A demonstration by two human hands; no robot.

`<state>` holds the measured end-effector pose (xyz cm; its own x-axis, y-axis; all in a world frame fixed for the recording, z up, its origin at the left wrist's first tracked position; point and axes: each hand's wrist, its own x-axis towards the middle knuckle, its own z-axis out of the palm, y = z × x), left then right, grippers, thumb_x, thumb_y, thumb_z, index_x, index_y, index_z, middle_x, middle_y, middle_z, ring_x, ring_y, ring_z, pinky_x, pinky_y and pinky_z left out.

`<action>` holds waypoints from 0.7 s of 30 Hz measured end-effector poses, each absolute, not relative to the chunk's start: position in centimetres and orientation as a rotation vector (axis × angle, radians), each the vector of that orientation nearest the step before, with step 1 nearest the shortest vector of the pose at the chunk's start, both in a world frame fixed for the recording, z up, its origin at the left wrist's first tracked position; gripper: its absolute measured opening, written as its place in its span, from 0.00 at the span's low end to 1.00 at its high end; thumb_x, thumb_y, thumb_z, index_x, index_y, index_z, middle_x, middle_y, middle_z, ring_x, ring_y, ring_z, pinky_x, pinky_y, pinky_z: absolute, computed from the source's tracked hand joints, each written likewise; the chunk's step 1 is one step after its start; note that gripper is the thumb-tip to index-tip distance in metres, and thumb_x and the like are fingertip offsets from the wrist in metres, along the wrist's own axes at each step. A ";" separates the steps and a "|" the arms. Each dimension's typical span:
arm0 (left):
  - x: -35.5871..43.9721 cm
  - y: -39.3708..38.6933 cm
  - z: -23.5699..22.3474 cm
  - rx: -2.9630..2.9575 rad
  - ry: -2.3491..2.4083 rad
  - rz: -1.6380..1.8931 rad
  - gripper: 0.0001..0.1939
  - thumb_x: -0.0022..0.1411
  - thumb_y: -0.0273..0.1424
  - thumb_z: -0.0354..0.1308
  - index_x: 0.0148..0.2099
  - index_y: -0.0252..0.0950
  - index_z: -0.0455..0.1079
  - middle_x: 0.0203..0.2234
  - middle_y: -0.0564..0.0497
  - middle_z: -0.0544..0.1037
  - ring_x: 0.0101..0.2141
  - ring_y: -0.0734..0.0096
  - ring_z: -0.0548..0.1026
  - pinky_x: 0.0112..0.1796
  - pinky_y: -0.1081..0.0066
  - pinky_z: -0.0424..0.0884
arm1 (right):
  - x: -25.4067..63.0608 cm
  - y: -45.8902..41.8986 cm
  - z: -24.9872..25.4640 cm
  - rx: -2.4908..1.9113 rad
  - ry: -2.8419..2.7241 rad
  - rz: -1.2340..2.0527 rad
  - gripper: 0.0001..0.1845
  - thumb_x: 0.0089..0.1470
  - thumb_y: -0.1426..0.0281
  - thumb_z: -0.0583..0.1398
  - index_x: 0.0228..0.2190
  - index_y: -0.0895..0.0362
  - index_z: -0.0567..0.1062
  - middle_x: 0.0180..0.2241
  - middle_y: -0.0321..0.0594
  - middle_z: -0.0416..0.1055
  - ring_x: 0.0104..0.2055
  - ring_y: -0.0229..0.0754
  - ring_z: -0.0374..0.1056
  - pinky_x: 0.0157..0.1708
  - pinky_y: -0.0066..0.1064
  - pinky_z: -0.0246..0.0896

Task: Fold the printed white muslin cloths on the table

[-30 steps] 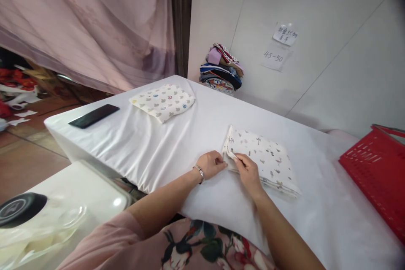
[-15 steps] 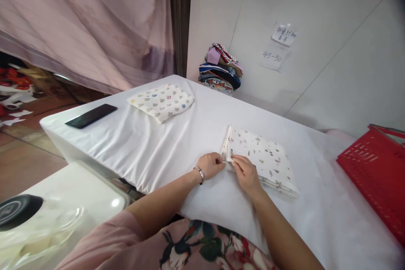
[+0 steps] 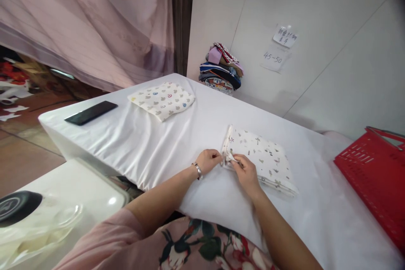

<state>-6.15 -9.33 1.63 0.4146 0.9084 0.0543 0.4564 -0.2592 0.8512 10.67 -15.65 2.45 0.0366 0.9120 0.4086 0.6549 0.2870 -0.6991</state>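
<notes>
A folded white cloth with small printed figures lies on the white-covered table in front of me. My right hand pinches its near left corner, and a bit of fabric is turned up between thumb and fingers. On the left edge of that corner, my left hand has its fingertips closed on the layers; the exact grip is small and partly hidden. Farther off to the left lies a second folded cloth, printed with grey shapes and a few coloured ones, apart from both hands.
A black phone-like slab rests near the table's left end. At right stands a red plastic basket. Folded fabrics are piled behind the table by the wall. A white side surface at lower left carries a black round object.
The corner of the cloth has been lifted and turned up by my right hand. My left hand has shifted slightly up and left. The other things have stayed in place.
</notes>
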 end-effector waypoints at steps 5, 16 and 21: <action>-6.2 -9.7 1.7 2.046 1.225 0.757 0.10 0.53 0.37 0.53 0.27 0.36 0.69 0.22 0.55 0.71 0.24 0.77 0.67 0.26 0.76 0.60 | 10.6 -15.9 3.1 -1.493 -1.522 0.482 0.09 0.52 0.65 0.55 0.31 0.56 0.72 0.31 0.36 0.70 0.31 0.37 0.63 0.31 0.28 0.57; -5.3 -11.1 1.8 2.544 1.113 0.683 0.13 0.51 0.32 0.58 0.41 0.38 0.67 0.36 0.50 0.70 0.38 0.67 0.68 0.38 0.71 0.65 | 10.7 -15.8 2.8 -1.470 -1.474 0.444 0.10 0.51 0.64 0.55 0.30 0.57 0.72 0.29 0.36 0.69 0.30 0.37 0.61 0.31 0.28 0.56; -5.1 -10.8 1.6 2.583 1.060 0.597 0.13 0.54 0.30 0.53 0.44 0.41 0.67 0.37 0.51 0.69 0.39 0.68 0.67 0.40 0.70 0.65 | 10.8 -15.8 2.7 -1.453 -1.468 0.467 0.10 0.51 0.64 0.54 0.31 0.57 0.72 0.30 0.37 0.69 0.31 0.38 0.62 0.32 0.28 0.57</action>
